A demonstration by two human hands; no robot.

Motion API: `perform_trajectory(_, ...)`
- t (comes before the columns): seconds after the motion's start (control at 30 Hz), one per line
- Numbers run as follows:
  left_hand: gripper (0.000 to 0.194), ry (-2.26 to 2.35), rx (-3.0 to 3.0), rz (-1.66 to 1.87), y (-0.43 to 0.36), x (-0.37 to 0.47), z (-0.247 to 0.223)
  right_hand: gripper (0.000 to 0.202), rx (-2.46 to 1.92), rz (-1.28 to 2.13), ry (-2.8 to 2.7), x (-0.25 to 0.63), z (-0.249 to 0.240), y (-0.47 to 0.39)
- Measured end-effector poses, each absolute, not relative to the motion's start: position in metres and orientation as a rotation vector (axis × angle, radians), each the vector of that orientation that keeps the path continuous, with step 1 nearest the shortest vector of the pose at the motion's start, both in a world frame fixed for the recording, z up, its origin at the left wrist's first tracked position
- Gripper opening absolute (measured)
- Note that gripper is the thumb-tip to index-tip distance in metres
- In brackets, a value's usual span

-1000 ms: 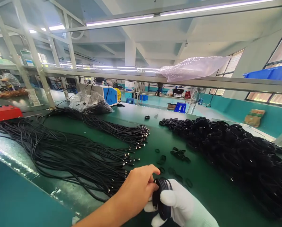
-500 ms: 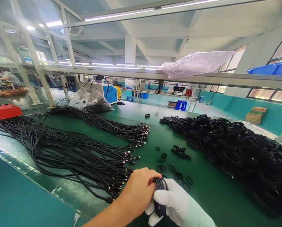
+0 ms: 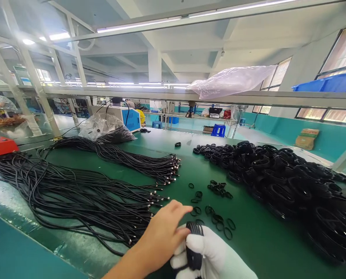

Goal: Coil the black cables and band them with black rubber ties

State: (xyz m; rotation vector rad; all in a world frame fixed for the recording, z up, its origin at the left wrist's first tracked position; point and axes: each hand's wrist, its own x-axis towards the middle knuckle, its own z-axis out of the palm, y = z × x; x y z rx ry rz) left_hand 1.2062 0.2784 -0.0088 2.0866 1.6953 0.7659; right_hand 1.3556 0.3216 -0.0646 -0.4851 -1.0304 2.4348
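Note:
My right hand, in a white glove, is closed around a coiled black cable at the bottom centre. Its gloved thumb presses on the near face of the coil. My left hand is bare and just left of the coil, thumb and index finger apart. The left thumb tip is at the coil's edge; I cannot tell whether it touches. The left index fingertip points at several small black bands lying on the green table; its other fingers are mostly hidden.
Two bundles of straight black cables, a near one and a far one, lie at left. Many coiled cables are heaped at right. Behind are a clear plastic bag, a red box and a blue-and-white machine. An overhead rail crosses above.
My left fingers have come away from the top of the coil and spread apart. The right hand still grips the coil. The view has shifted slightly.

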Motion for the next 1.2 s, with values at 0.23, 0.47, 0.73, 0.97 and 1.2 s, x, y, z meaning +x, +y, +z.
perform_trajectory(0.23, 0.012, 1.593, 2.021, 0.85, 0.26, 1.213, -0.049, 0.027, -0.281, 2.322, -0.947, 1.349, -0.076, 0.327)
perform_trajectory(0.47, 0.015, 1.633, 1.781, 1.032, 0.268, 1.203, -0.024, 0.032, -0.414, 2.496, -0.987, 1.362, -0.069, 0.328)
perform_trajectory(0.73, 0.009, 1.816, 1.894, 0.687, 0.285, 1.202, -0.013, 0.028, -0.581, 2.464, -1.114, 1.357, -0.065, 0.32)
perform_trajectory(0.97, 0.013, 1.856, 2.095, 0.63, 0.286, 1.208, -0.015, 0.026, -0.609, 2.448, -1.24, 1.357, -0.058, 0.318)
perform_trajectory(1.2, 0.013, 1.834, 2.155, 0.602, 0.285, 1.208, -0.018, 0.026, -0.572, 2.441, -1.254, 1.357, -0.059, 0.32)
